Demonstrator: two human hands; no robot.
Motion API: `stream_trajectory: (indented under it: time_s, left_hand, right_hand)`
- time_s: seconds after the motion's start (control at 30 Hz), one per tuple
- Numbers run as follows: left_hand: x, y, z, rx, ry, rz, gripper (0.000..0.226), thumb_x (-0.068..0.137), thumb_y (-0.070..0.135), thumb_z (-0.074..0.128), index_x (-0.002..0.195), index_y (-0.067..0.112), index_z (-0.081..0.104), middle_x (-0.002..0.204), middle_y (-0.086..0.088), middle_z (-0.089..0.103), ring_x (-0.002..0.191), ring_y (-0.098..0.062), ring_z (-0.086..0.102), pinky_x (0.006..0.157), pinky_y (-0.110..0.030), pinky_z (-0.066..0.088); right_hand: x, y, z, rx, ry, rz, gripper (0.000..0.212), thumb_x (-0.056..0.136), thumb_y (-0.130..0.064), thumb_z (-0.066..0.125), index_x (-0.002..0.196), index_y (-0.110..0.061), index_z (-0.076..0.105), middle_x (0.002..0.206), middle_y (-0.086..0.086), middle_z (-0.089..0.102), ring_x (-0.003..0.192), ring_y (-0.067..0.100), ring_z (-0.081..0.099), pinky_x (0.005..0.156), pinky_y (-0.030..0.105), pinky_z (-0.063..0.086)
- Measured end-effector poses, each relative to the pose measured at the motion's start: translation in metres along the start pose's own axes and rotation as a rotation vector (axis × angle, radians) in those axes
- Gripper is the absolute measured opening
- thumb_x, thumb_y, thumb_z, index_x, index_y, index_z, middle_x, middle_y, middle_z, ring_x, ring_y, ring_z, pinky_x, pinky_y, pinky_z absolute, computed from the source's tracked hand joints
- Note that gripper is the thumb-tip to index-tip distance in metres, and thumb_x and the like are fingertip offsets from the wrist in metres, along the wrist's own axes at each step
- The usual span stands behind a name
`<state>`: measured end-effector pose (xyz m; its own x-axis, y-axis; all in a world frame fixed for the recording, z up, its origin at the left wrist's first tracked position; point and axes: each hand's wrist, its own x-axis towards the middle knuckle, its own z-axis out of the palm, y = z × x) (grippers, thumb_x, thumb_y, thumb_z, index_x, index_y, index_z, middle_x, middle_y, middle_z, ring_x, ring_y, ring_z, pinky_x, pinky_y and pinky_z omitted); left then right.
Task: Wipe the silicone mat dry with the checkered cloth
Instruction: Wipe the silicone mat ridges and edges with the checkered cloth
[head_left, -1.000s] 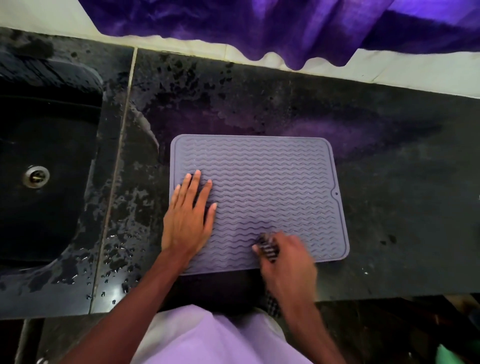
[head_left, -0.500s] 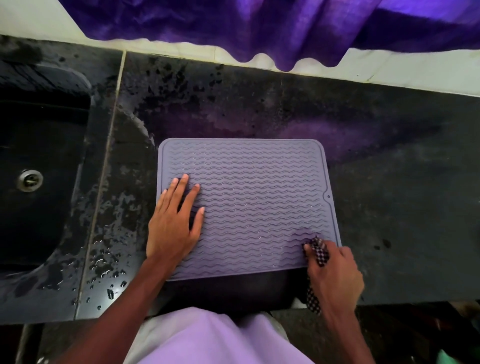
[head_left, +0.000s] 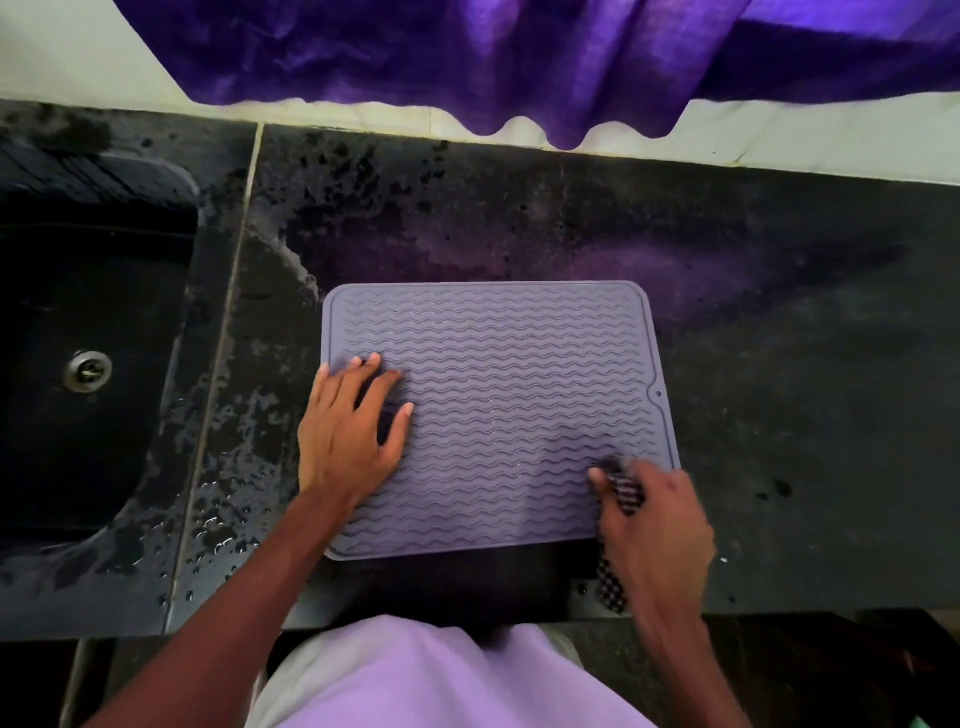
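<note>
Wiping at the 5 o'clock corner of the mat (head_left: 519, 384) with the cloth (head_left: 625, 492) bunched inside the curled fingers of the right hand (head_left: 658, 525), tail trailing toward 6 over the counter (head_left: 805, 364) edge. Pinning the mat, mid-counter with the sink (head_left: 104, 291) off at 9, under the left hand (head_left: 345, 441), laid flat at the 9 o'clock edge, fingers straight and spread. Judged partway at most: working only the near strip, leaving the middle and the 12 o'clock half to dry. Hard to tell damp from sheen in the ridges; droplets beading the counter at 8.

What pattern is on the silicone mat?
Wavy raised lines cover the silicone mat; head view.
</note>
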<state>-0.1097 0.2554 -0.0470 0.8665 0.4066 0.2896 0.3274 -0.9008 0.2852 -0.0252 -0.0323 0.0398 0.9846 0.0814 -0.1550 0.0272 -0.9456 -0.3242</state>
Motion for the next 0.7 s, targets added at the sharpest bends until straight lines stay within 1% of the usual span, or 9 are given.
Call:
stream_trajectory:
  time_s: [0.03,0.07,0.13,0.2,0.3,0.5,0.7]
  left_hand:
    - [0.006,-0.003,0.000,0.006,-0.006,0.023,0.048,0.102,0.043,0.049,0.132,0.010,0.065,0.138,-0.013,0.059,0.131,-0.035,0.054,0.121,-0.049,0.031]
    - [0.010,-0.006,0.000,0.006,-0.030,0.042,0.050,0.102,0.043,0.049,0.137,0.010,0.061,0.144,-0.014,0.055,0.138,-0.034,0.048,0.122,-0.050,0.029]
    - [0.017,-0.010,0.003,0.004,-0.120,0.059,0.059,0.103,0.046,0.045,0.151,0.013,0.048,0.162,-0.013,0.036,0.152,-0.031,0.029,0.125,-0.050,0.023]
    - [0.018,-0.014,0.006,0.013,-0.197,0.047,0.064,0.104,0.050,0.037,0.158,0.017,0.036,0.169,-0.009,0.021,0.157,-0.026,0.016,0.127,-0.047,0.018]
    - [0.018,-0.015,0.007,0.019,-0.220,0.032,0.065,0.104,0.052,0.034,0.160,0.020,0.031,0.170,-0.006,0.018,0.158,-0.024,0.014,0.127,-0.045,0.019]
    - [0.018,-0.014,0.005,0.048,-0.219,0.037,0.065,0.104,0.053,0.034,0.160,0.020,0.032,0.169,-0.006,0.020,0.157,-0.025,0.017,0.126,-0.047,0.022]
    - [0.018,-0.014,0.004,0.056,-0.237,0.040,0.065,0.104,0.053,0.032,0.160,0.021,0.031,0.169,-0.007,0.020,0.157,-0.026,0.017,0.126,-0.047,0.022]
  right_hand:
    - [-0.007,-0.014,0.008,0.003,-0.046,-0.076,0.033,0.086,-0.059,0.057,0.103,-0.031,0.066,0.092,-0.005,0.053,0.071,0.019,0.057,0.065,0.029,0.046]
    - [-0.015,-0.026,0.019,-0.003,-0.092,-0.149,0.033,0.086,-0.059,0.058,0.101,-0.032,0.064,0.092,-0.005,0.054,0.070,0.018,0.059,0.064,0.030,0.049]
    - [-0.027,-0.042,0.039,-0.066,-0.160,-0.257,0.029,0.081,-0.052,0.069,0.096,-0.028,0.061,0.090,-0.004,0.053,0.063,0.021,0.061,0.058,0.033,0.049]
    - [-0.035,-0.047,0.050,-0.152,-0.194,-0.296,0.033,0.072,-0.042,0.077,0.092,-0.026,0.056,0.089,-0.001,0.051,0.054,0.027,0.061,0.047,0.037,0.047]
    - [-0.034,-0.040,0.051,-0.223,-0.192,-0.268,0.037,0.067,-0.040,0.080,0.095,-0.029,0.057,0.089,0.000,0.051,0.050,0.029,0.060,0.042,0.040,0.047]
    - [-0.019,-0.018,0.040,-0.196,-0.128,-0.187,0.030,0.077,-0.045,0.074,0.099,-0.029,0.061,0.092,0.003,0.053,0.056,0.034,0.062,0.047,0.039,0.048]
    - [0.007,0.009,0.020,-0.160,-0.075,-0.020,0.036,0.087,-0.055,0.057,0.109,-0.027,0.060,0.101,0.003,0.054,0.076,0.037,0.063,0.065,0.041,0.049]
